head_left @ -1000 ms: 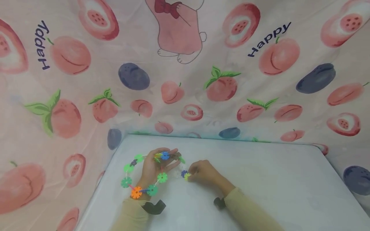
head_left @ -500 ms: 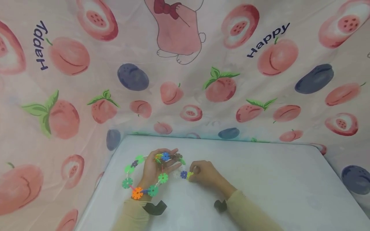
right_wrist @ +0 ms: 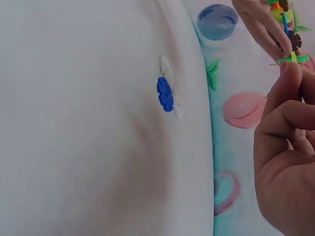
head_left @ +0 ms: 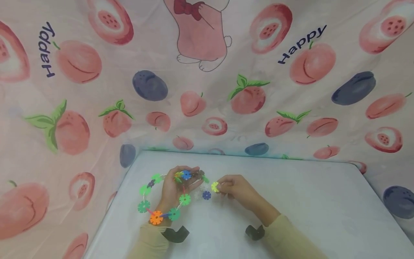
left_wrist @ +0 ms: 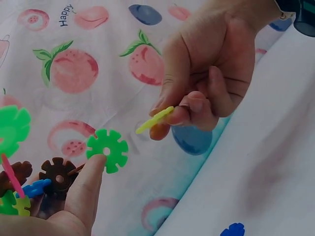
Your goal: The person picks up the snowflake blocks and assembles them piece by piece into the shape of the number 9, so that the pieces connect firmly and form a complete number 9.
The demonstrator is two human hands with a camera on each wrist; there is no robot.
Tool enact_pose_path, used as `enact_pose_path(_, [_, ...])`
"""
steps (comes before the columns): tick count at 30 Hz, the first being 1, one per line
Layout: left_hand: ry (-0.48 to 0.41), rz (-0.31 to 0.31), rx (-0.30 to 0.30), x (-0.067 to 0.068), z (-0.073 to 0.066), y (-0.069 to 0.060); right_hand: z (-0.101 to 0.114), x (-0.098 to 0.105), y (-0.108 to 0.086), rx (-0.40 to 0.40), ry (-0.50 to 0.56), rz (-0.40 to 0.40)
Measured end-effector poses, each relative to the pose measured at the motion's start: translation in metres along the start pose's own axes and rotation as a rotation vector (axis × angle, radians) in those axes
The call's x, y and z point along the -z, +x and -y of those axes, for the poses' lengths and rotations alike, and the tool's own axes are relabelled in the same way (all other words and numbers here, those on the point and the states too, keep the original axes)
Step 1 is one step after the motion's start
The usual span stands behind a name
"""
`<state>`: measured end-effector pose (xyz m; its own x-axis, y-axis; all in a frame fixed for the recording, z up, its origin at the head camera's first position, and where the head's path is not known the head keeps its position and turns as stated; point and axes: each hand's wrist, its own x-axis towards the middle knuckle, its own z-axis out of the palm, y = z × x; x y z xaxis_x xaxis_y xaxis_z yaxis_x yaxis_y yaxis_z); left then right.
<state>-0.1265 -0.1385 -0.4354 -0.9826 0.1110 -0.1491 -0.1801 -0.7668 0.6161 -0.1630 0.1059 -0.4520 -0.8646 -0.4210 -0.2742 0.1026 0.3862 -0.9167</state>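
Observation:
My left hand (head_left: pixel 169 192) holds a ring-like chain of coloured snowflake discs, which loops round the wrist; an orange disc (head_left: pixel 156 217) hangs nearest me. At the chain's far end, a green disc (left_wrist: pixel 117 151) stands by a left fingertip, beside a brown disc (left_wrist: pixel 50 170). Between thumb and fingers, my right hand (head_left: pixel 242 190) pinches a yellow snowflake disc (head_left: pixel 215 186). In the left wrist view that yellow disc is seen edge-on, a little apart from the green one. A dark blue disc (head_left: pixel 206 195) lies on the table between the hands.
Pale, see-through discs (right_wrist: pixel 165 65) lie beside the blue one on the white table (head_left: pixel 307 205). Behind and to the left hangs a fruit-printed cloth (head_left: pixel 207 90). A dark strap end (head_left: pixel 176 234) sticks out at each wrist.
My right hand has lifted the yellow disc up and away from beside the blue disc, which stays on the table. The left hand with the chain has barely shifted.

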Motion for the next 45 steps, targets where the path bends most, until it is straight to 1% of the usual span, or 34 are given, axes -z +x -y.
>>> enact_pose_path(4, [-0.009, -0.049, -0.001, 0.000, 0.005, 0.004, 0.005, 0.000, -0.003, 0.001, 0.086, 0.017])
enact_pose_path(6, [-0.015, -0.062, -0.004, -0.001, 0.006, 0.005, 0.005, 0.000, -0.003, 0.007, 0.130, 0.032])
enact_pose_path(8, [-0.026, -0.060, -0.005, -0.001, 0.007, 0.005, 0.005, -0.001, -0.003, 0.016, 0.173, 0.047])
enact_pose_path(12, [-0.037, -0.036, 0.007, -0.004, 0.008, 0.003, 0.005, -0.002, -0.003, 0.023, 0.214, 0.055])
enact_pose_path(20, [-0.005, 0.041, 0.031, -0.009, 0.010, -0.001, 0.007, -0.001, -0.003, 0.034, 0.250, 0.029])
enact_pose_path(23, [0.016, 0.075, 0.025, -0.010, 0.013, -0.002, 0.008, -0.001, -0.004, 0.037, 0.254, 0.010])
enact_pose_path(26, [0.034, 0.089, 0.012, -0.011, 0.015, -0.003, 0.009, -0.002, -0.006, 0.036, 0.244, -0.015])
enact_pose_path(29, [0.052, 0.073, 0.002, -0.014, 0.018, -0.005, 0.009, -0.004, -0.007, 0.049, 0.238, -0.040])
enact_pose_path(33, [0.082, 0.040, -0.011, -0.018, 0.019, -0.007, 0.006, -0.006, -0.006, 0.078, 0.239, -0.050])
enact_pose_path(35, [0.089, 0.032, -0.016, -0.020, 0.019, -0.007, 0.004, -0.006, -0.005, 0.086, 0.244, -0.044])
enact_pose_path(38, [0.096, 0.042, -0.025, -0.020, 0.017, -0.008, 0.002, -0.004, -0.003, 0.074, 0.242, -0.022])
enact_pose_path(42, [0.061, 0.069, -0.035, -0.016, 0.009, -0.008, -0.001, 0.000, 0.002, 0.041, 0.185, 0.028])
enact_pose_path(45, [0.014, 0.080, -0.036, -0.011, 0.002, -0.007, -0.006, 0.003, 0.008, 0.009, 0.140, 0.042])
